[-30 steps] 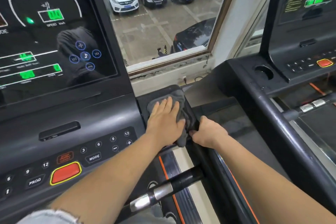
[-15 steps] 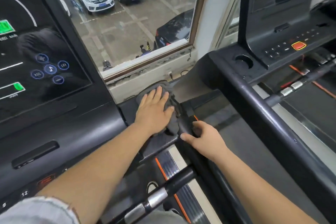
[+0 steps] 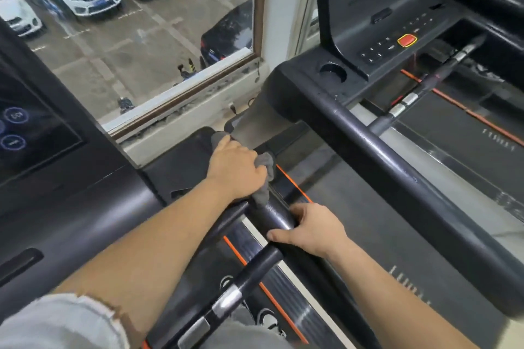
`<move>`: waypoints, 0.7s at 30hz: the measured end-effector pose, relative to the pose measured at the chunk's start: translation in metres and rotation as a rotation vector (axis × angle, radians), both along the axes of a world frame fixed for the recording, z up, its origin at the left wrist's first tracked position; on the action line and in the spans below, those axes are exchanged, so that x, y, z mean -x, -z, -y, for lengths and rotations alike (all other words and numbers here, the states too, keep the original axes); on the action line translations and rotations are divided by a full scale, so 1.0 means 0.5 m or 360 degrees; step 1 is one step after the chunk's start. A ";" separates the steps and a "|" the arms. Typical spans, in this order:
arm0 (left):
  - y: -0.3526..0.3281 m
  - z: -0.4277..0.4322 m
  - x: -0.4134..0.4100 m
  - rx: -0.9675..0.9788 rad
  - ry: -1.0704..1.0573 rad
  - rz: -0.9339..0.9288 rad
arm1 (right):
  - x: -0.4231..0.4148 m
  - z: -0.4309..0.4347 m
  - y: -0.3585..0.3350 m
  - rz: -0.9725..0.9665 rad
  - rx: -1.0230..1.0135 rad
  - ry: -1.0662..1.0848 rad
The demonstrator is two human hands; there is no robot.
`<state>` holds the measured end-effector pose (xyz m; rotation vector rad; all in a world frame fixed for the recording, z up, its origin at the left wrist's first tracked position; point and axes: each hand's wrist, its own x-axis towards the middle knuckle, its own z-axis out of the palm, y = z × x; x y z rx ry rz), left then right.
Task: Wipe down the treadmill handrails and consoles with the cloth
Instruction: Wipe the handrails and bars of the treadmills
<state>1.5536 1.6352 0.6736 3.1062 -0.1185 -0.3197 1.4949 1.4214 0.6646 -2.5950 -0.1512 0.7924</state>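
My left hand (image 3: 236, 168) grips a grey cloth (image 3: 265, 178) around the top end of my treadmill's right handrail (image 3: 276, 217), where the rail meets the console corner (image 3: 181, 161). Bunched cloth shows at my fingertips and hangs down beside the rail; most of it is hidden under my palm. My right hand (image 3: 310, 228) holds the same black handrail just below, fingers curled over it and thumb on the near side. The console screen (image 3: 31, 127) of my treadmill is at the far left, partly out of frame.
A second treadmill stands to the right, with its thick handrail (image 3: 397, 167), cup holder (image 3: 332, 72), console and red stop button (image 3: 407, 40). A crossbar with silver sensors (image 3: 226, 300) runs below my arms. A window (image 3: 136, 45) ahead overlooks parked cars.
My left hand has gone from pressing flat on the cloth at the console corner to curling around the cloth on the handrail. My right hand slid down the rail. My view has swung right.
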 end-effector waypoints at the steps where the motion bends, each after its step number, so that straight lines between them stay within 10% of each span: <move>1: -0.001 0.035 0.033 0.0046 0.0075 0.0015 | 0.005 0.002 -0.002 0.0019 -0.0018 0.0007; 6: 0.013 0.071 0.118 0.0465 0.0675 0.0097 | 0.044 0.061 -0.020 -0.0432 -0.0593 0.0209; 13: 0.024 0.034 0.015 0.0074 0.0193 0.0154 | 0.091 0.114 -0.031 -0.0279 0.0176 0.0050; 21: 0.031 0.040 0.061 0.0366 0.0688 0.0159 | 0.107 0.127 -0.022 -0.0200 0.0073 0.0248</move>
